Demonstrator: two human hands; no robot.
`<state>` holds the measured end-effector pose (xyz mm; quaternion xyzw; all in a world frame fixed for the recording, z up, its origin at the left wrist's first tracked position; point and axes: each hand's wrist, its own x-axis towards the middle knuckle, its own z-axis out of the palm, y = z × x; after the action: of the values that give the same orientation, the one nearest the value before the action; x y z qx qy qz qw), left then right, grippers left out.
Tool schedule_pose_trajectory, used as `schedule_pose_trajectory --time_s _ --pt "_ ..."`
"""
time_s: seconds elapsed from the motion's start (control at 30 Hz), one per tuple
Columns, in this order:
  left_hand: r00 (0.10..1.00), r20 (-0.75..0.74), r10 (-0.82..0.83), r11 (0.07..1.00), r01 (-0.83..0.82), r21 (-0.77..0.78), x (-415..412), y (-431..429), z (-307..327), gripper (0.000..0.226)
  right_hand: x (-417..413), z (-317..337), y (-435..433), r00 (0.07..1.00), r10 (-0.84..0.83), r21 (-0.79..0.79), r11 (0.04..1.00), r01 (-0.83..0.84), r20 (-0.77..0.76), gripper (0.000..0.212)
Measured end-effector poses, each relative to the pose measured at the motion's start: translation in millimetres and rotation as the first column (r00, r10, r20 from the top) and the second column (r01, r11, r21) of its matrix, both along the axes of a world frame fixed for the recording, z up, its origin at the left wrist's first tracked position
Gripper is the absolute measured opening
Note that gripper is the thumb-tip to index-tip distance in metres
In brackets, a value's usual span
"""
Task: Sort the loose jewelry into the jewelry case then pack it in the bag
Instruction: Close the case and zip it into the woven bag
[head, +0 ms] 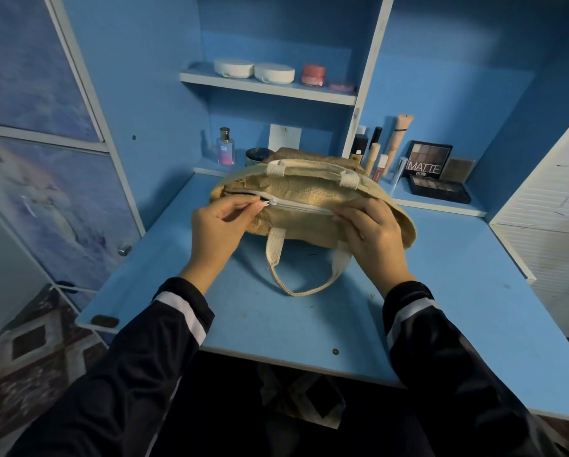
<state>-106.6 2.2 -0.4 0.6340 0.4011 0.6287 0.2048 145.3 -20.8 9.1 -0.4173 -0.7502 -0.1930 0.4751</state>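
My left hand (222,222) pinches the small grey zipper pull (271,202) while my right hand (372,232) grips the tan jute bag (296,192) on the blue worktop (309,324), bracing what feels likely to be soft, floppy cloth.

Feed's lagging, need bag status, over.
Left hand pinching zipper pull. Right hand gripping jute bag at its end. Closed right of pull, gap left of it. Nothing in its path.
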Motion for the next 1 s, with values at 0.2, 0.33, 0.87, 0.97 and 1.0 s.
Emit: schedule_pose_trajectory --time_s 0.2,0.33,0.87,0.97,1.0 --pt "1.000 0.013 -0.019 1.000 0.019 -0.024 -2 -1 4 0.018 0 7 0 0.999 0.038 -0.062 0.997 -0.040 -0.029 0.013" --pt "0.999 0.033 -0.024 0.999 0.025 -0.038 -3 1 6 0.017 3 11 1 0.999 0.049 -0.073 0.996 -0.049 -0.002 0.010" --pt "0.999 0.020 0.033 0.999 -0.033 -0.023 -24 0 12 0.015 1 13 4 0.999 0.034 -0.041 0.999 -0.032 0.028 0.009" --pt "0.995 0.011 0.099 0.995 -0.099 -0.004 -27 0 13 0.014 1 14 5 0.999 0.028 -0.040 0.999 -0.027 0.020 0.010" --pt "0.993 0.020 0.114 0.994 -0.113 -0.008 -28 0 13 0.014 1 14 5 0.999 0.026 -0.040 0.999 -0.026 0.019 0.010"
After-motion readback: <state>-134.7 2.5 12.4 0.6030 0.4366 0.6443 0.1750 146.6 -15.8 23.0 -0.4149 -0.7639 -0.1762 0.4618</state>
